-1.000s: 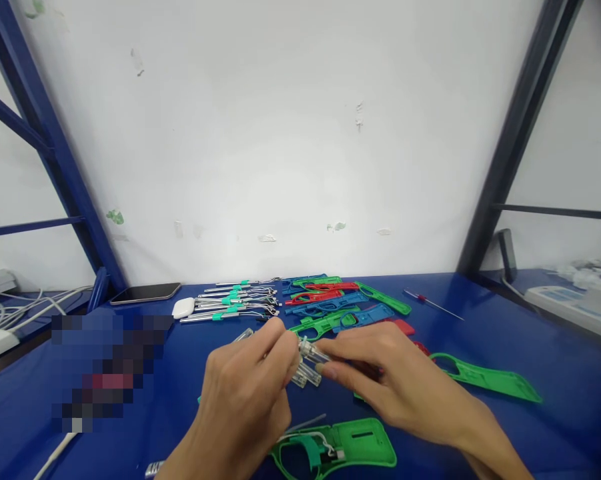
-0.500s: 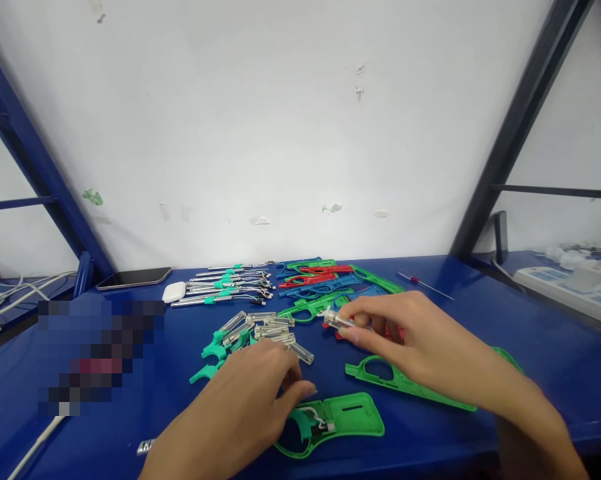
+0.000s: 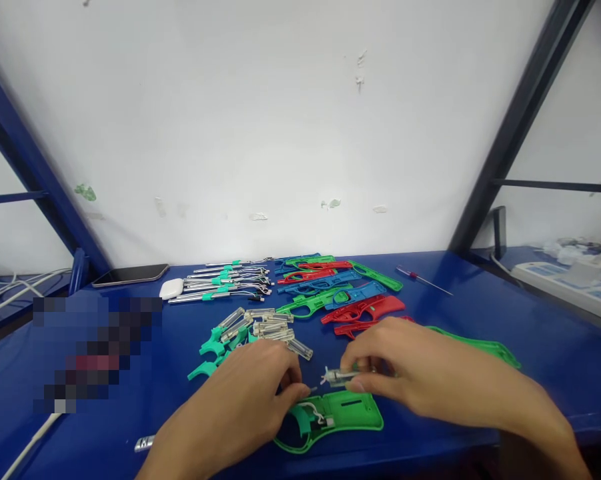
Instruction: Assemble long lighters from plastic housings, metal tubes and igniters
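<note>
My left hand (image 3: pixel 250 393) is closed at the barrel end of a green gun-shaped plastic half shell (image 3: pixel 360 417). Its fingertips are partly hidden. Inside the shell lie a teal trigger (image 3: pixel 301 420) and white wires (image 3: pixel 318 412). A shiny metal tube end (image 3: pixel 144 443) pokes out left of my left wrist. Between thumb and fingers, my right hand (image 3: pixel 400 377) pinches a clear plastic tube (image 3: pixel 336 377) with a white tip pointing left, just above the shell's handle. Behind my right hand, another green half shell (image 3: pixel 485 345) is partly covered.
Several clear tubes (image 3: pixel 273 327) and teal triggers (image 3: pixel 213 343) lie beyond my left hand. Further back are metal rods with wires (image 3: pixel 225 287), red half shells (image 3: pixel 365 310), blue ones (image 3: pixel 363 293), a screwdriver (image 3: pixel 423 279), a phone (image 3: pixel 130 275) and a white case (image 3: pixel 171 289).
My right hand has come down and nearer with the clear tube, from above the red shells to just over the green shell's handle. My left hand stays about where it was.
</note>
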`<state>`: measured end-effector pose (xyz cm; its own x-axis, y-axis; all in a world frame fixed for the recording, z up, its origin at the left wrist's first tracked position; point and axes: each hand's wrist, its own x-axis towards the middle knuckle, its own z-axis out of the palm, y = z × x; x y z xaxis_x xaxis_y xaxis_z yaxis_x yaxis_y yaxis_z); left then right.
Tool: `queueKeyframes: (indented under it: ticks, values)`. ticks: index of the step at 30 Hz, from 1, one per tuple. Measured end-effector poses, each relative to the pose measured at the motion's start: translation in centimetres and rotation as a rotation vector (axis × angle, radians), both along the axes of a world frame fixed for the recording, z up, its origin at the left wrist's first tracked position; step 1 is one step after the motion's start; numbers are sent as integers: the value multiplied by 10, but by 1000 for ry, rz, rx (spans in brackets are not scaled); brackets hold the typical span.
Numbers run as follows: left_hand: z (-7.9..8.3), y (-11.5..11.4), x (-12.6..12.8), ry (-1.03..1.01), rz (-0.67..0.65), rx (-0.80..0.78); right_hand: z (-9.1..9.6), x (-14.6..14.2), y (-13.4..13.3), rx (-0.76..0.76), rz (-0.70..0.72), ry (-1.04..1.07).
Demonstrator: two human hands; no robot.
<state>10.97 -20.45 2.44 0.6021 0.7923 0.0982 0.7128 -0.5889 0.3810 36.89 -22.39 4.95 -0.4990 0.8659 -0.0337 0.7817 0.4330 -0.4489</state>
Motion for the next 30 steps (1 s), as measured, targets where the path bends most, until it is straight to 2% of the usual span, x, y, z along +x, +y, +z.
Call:
queueKeyframes:
  ticks: [15,23,30]
  values:
    - [1,4,-2,13,-1,-51,-6,-3,-2,-3,26,-51]
    - [-1,4,-3,-36,-109,-51,-6,-3,1,15,50,-47]
    - [-1,5,3,-56,-152,-40,-5,-3,0,21,50,-33]
